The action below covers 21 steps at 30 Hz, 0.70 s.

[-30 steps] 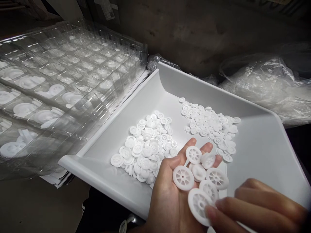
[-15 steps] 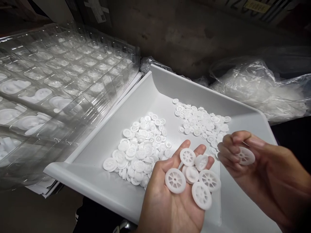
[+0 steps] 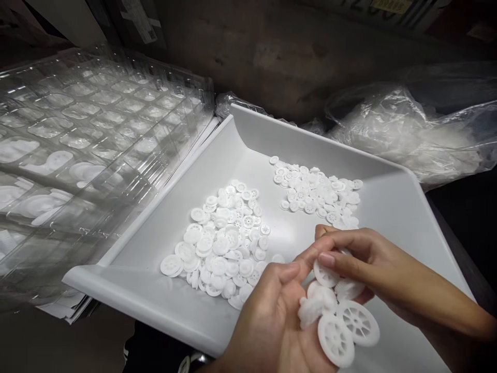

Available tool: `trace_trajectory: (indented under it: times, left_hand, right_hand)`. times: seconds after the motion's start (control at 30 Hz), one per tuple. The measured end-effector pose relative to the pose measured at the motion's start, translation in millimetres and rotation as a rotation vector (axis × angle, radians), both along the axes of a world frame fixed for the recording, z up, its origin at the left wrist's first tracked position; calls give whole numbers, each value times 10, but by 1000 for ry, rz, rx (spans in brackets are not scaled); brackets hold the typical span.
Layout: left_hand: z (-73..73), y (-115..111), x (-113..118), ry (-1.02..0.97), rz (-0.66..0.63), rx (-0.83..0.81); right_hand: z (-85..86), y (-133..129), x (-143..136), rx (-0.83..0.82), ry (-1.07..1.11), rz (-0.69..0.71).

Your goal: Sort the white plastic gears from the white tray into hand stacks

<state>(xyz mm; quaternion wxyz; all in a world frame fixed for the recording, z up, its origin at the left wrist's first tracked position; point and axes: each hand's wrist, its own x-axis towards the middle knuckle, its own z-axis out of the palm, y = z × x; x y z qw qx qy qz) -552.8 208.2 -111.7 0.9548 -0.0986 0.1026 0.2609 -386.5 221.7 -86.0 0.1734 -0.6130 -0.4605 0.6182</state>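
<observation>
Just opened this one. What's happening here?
A person cups several white plastic wheels in the left hand, palm up. The right hand is over them, its thumb against one wheel. Below, a grey bin holds two separate piles of similar small parts, a nearer pile and a farther pile. Clear molded trays stand to the left, with white pieces in some pockets.

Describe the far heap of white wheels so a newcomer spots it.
Find the grey tray, right of the clear compartment tray. Inside, the far heap of white wheels lies near the back wall, beyond the right hand, and looks smaller than the near heap.
</observation>
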Motion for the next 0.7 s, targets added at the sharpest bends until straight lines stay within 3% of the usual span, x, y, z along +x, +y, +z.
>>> trace_trajectory:
  times: [0.2, 0.43, 0.57, 0.7]
  left_hand:
    - [-71, -40, -14, 27, 22, 19]
    - [-196, -96, 17, 2, 211, -39]
    - [-199, -70, 43, 41, 296, -95]
    - [-187, -42, 70, 93, 304, -164]
  right_hand:
    - [-88, -25, 20, -79, 186, -91]
    - [-278, 62, 165, 4, 301, -359]
    - [-383, 153, 131, -23, 224, -311]
    - [-435, 432, -129, 41, 84, -89]
